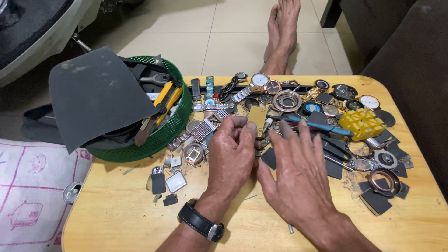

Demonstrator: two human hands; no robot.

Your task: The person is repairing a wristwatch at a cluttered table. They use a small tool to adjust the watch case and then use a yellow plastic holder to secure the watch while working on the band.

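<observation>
Nearest to me is my left wrist with its black-strapped wristwatch (201, 223), low over the near edge of the wooden worktop (121, 214). Above it my left hand (232, 151) is curled narrow, fingertips pinching the lower end of a small flat gold-coloured plate (257, 117) that stands up near the middle of the worktop. My right hand (298, 175) lies spread wide beside it, fingers flat and holding nothing, its thumb almost touching the left hand.

I judge the plate to be thin, stiff metal: light, smooth, and apt to slip, so its edges are the best place to grip, as the left fingertips grip it now.

All round it the far half of the worktop is crowded. A blue-handled tool (317, 125) lies just past my right fingertips. A yellow slotted block (362, 122) sits towards the right edge, with loose watch cases, rings and dark square scraps near it. A steel mesh watch band (203, 130) lies just left of my left hand, and whole watches line the far edge. At the left far corner a green basket (175, 126) holds a yellow-handled tool and a sheet of dark sandpaper (95, 93). The small parts press close on every side of the plate, so anything set down there could be lost among them.
</observation>
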